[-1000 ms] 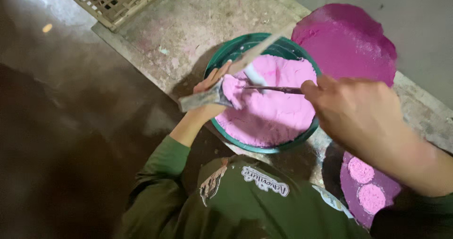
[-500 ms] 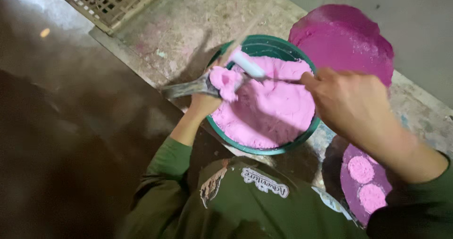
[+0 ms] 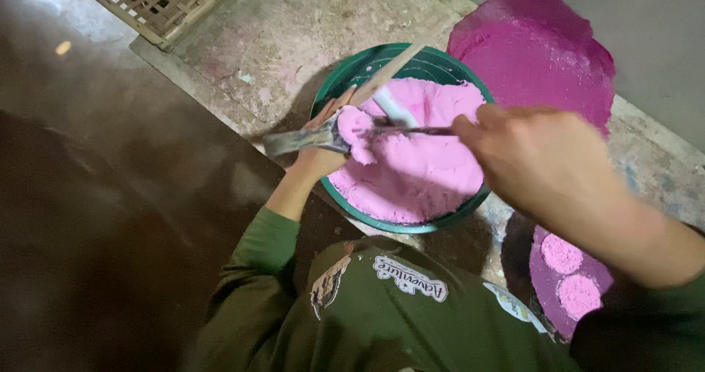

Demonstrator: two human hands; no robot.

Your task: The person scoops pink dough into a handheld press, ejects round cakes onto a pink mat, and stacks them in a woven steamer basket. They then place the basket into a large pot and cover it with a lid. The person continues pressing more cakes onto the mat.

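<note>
A green bowl holds a mass of pink paste. My left hand is at the bowl's left rim, shut on a flat metal tool whose blade carries a lump of pink paste. My right hand reaches in from the right, shut on a thin dark stick whose tip touches that lump. A pale wooden stick leans across the bowl's far rim into the paste.
A large magenta disc lies beyond the bowl. At lower right a purple tray holds two round pink cakes. A woven lattice panel sits at top left. The bowl stands on a stained slab.
My left hand and its tool have shifted slightly inward over the bowl, with a lump of paste lifted on the blade. My right hand has stayed over the bowl's right side with the thin stick.
</note>
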